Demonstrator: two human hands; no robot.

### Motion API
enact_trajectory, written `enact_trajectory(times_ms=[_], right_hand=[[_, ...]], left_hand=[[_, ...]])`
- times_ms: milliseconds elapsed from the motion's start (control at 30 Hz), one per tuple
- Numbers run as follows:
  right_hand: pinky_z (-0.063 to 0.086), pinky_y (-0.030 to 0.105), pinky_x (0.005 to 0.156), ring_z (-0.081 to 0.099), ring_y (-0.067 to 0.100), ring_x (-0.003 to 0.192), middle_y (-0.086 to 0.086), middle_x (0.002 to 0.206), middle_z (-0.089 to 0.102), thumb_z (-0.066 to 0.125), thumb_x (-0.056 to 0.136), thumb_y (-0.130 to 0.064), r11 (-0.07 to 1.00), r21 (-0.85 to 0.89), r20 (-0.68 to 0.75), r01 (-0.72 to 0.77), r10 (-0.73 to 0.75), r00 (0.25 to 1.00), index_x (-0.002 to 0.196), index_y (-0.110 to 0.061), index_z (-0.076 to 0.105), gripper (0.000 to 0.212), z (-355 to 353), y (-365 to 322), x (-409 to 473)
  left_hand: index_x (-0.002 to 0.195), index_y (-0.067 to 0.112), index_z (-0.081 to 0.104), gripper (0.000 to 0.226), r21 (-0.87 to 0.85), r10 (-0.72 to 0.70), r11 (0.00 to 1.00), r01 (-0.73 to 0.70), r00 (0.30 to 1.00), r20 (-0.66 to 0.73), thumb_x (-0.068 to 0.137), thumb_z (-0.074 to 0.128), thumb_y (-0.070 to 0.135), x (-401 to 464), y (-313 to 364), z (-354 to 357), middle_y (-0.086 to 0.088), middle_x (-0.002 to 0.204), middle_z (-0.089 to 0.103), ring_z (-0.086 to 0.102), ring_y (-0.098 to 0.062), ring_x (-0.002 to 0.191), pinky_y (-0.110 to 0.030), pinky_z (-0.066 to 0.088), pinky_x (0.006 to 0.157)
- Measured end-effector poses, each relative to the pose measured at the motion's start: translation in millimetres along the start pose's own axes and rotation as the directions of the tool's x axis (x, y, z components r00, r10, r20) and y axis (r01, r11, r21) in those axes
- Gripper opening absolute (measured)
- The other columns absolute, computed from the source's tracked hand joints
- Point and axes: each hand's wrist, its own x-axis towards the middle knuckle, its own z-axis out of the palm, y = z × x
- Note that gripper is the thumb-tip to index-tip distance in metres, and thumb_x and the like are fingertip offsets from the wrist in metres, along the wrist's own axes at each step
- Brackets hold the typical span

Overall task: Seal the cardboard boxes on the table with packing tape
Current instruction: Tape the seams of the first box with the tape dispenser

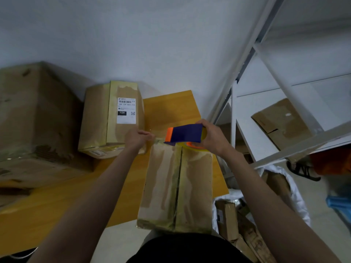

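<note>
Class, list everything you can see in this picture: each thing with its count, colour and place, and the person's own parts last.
unsealed box: 1, brown, table front, centre seam open
labelled box: 1, brown, white label, behind left hand
large box: 1, brown, far left
table: 1, yellow-orange, under boxes
tape dispenser: 1, blue and orange, above unsealed box
shelf rack: 1, white, right
shelf box: 1, brown, on rack
left hand: pinching tape end
right hand: gripping tape dispenser
</note>
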Motion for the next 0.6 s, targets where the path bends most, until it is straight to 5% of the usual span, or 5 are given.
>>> enact_trajectory(times_ms=[200,367,600], right_hand=[[0.051,0.044,0.090,0.062,0.021,0.103,0.004,0.109,0.068,0.092,0.071,-0.018,0.997,-0.046,0.021,-0.055,0.056,0.998,0.112,-0.013,0.061,0.052,2.3,3.5,25.1],[0.052,0.048,0.086,0.062,0.026,0.099,0.006,0.106,0.068,0.092,0.069,-0.022,0.994,-0.105,0.030,-0.040,0.043,0.999,0.109,-0.013,0.061,0.051,8.8,5.3,35.2],[0.051,0.049,0.088,0.060,0.027,0.105,0.006,0.113,0.064,0.090,0.070,-0.034,0.989,-0.148,0.042,-0.016,0.022,0.999,0.116,-0.018,0.058,0.058,13.3,9.2,40.1]], left_hand=[[0.083,0.018,0.079,0.014,0.116,0.028,0.993,-0.025,0.999,-0.020,0.076,0.086,0.029,21.0,-6.5,12.1,0.001,0.087,0.073,0.066,-0.015,0.089,-0.037,0.055,0.089],[0.088,0.018,0.078,0.018,0.215,0.023,0.976,-0.021,1.000,-0.007,0.078,0.084,0.033,30.1,-7.0,18.1,0.003,0.086,0.072,0.063,-0.009,0.079,-0.022,0.043,0.067],[0.074,0.016,0.073,0.016,0.198,0.011,0.980,-0.021,0.999,0.052,0.080,0.084,0.027,34.2,-8.7,18.5,-0.004,0.068,0.072,0.069,-0.017,0.061,-0.034,0.059,0.066]])
